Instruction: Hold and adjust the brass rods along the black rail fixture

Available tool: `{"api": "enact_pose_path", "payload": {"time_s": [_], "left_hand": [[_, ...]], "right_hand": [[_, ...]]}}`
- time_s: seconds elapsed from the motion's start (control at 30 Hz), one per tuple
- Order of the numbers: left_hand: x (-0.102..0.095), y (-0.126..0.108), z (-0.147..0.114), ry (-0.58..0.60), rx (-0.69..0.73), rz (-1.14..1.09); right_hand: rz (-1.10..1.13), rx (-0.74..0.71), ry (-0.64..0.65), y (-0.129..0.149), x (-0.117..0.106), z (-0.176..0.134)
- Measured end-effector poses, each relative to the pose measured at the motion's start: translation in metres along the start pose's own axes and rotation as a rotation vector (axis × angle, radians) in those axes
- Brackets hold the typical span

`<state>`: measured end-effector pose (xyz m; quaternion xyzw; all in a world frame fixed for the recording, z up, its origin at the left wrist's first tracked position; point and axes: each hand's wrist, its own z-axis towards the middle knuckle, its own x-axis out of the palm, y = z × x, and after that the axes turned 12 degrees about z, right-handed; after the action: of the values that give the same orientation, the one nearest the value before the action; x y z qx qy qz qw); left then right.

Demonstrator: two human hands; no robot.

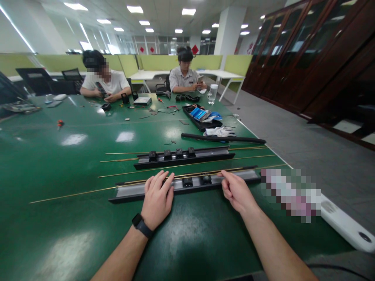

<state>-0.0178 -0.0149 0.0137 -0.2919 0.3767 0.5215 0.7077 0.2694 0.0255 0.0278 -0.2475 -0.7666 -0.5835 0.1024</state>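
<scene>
A long black channel (131, 191) with a grey inner face lies across the table in front of me. Two black blocks (187, 182) sit in it, and thin brass rods (140, 180) run along its far edge. My left hand (159, 191), wearing a dark watch, rests over the channel's left part with fingers stretched out. At the right part, my right hand (237, 191) is closed, its extended index fingertip at the brass rods and the other fingers curled. Whether the thumb pinches a rod underneath is partly hidden. Behind lies a second black channel (187, 159) holding several black blocks.
Loose brass rods (120, 174) lie between the channels. Farther back are a black strip (222, 138), white gloves (219, 132) and a black tray (202, 124). A white handheld device (345, 222) lies at the right edge. Two people sit across the green table (58, 164).
</scene>
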Motion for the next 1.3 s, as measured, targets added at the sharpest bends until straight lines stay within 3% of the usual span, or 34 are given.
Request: {"api": "enact_pose_path", "payload": {"time_s": [1.3], "left_hand": [[0.0035, 0.0010, -0.0015, -0.021, 0.016, 0.013]], "right_hand": [[0.003, -0.029, -0.014, -0.0008, 0.0009, -0.0004]]}}
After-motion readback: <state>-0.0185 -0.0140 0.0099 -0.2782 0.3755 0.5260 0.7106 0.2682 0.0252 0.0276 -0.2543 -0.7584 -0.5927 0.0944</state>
